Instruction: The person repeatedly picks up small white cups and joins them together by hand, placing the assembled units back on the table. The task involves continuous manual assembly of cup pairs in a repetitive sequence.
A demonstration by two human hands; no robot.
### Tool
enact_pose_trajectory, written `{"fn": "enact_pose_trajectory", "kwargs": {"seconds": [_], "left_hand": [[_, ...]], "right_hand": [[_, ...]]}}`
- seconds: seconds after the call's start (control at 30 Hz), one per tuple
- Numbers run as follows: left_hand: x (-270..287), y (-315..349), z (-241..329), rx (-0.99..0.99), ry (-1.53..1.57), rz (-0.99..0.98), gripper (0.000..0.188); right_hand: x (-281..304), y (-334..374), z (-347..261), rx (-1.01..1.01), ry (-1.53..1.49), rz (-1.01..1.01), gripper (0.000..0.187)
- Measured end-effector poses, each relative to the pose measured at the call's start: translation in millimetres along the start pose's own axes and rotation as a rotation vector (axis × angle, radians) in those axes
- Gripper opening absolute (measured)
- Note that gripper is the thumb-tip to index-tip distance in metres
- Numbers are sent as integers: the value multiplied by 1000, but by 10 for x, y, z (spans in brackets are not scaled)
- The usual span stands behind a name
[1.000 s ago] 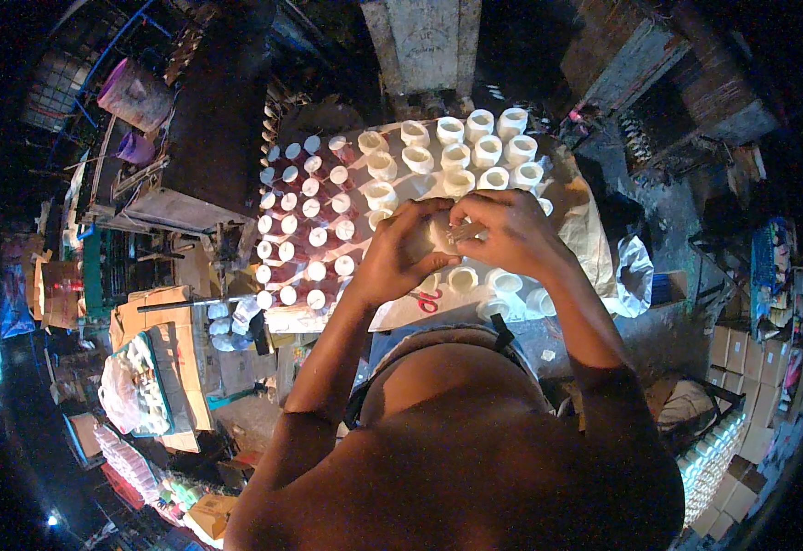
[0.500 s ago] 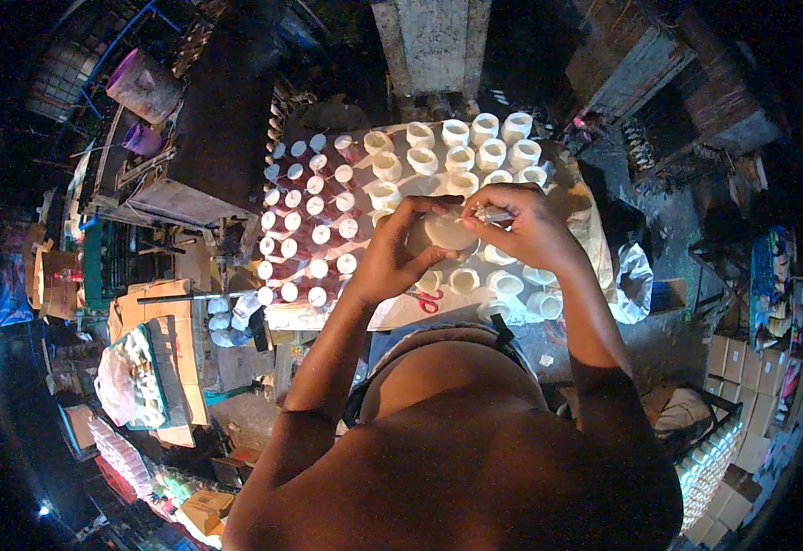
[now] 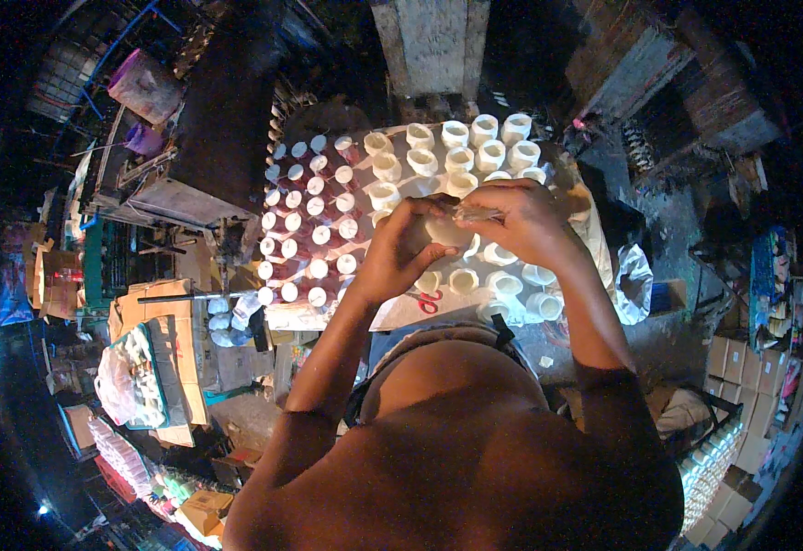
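My left hand (image 3: 394, 250) curves around a pale, round cup-like container (image 3: 441, 233) above the table, thumb on the near side. Over its rim, my right hand (image 3: 528, 220) pinches a small bundle of thin pale strands (image 3: 478, 214), whose left tips reach across the container. Fingers hide much of the container and its inside. Around and beyond my hands stand rows of similar white, open-topped containers (image 3: 421, 162). To the left are rows of dark red cylinders with white round tops (image 3: 315, 221). Red scissor-like handles (image 3: 430, 302) lie near the table's front edge.
The table (image 3: 365, 317) has a pale covering, with a crumpled white plastic bag (image 3: 635, 283) at its right side. A dark rod (image 3: 176, 297) juts out at the left. Cardboard boxes (image 3: 743, 363) are stacked at the far right, and a bucket (image 3: 147, 85) stands upper left.
My right hand has shifted slightly left with the bundle, bringing the strand tips over the container. My left hand and its container are nearly unmoved.
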State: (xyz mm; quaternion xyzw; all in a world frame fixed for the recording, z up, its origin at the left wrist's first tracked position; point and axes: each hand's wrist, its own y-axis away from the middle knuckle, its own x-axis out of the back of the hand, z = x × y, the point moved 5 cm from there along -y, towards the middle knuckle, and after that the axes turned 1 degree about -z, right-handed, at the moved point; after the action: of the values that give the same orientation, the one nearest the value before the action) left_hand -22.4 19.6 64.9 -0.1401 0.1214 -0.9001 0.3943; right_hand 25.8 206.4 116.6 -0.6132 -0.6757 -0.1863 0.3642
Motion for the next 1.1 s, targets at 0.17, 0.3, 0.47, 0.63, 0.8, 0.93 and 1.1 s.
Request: {"fn": "enact_pose_trajectory", "kwargs": {"seconds": [0.17, 0.3, 0.47, 0.63, 0.8, 0.93, 1.1], "left_hand": [[104, -39, 48, -53, -181, 32, 36], [158, 21, -34, -16, -88, 46, 32], [122, 20, 31, -54, -193, 32, 29], [5, -24, 44, -133, -243, -27, 31], [-39, 37, -129, -108, -180, -8, 33], [54, 120, -109, 21, -57, 79, 46], [208, 91, -12, 66, -47, 107, 56]], "right_hand": [[161, 121, 254, -264, -174, 4, 35], [237, 245, 334, -279, -252, 73, 37], [237, 264, 412, -355, -570, 104, 21], [-55, 212, 571, -330, -1023, 395, 14], [-241, 74, 471, -250, -1337, 532, 12], [95, 145, 388, -285, -1148, 662, 13], [228, 184, 6, -255, -489, 446, 16]]}}
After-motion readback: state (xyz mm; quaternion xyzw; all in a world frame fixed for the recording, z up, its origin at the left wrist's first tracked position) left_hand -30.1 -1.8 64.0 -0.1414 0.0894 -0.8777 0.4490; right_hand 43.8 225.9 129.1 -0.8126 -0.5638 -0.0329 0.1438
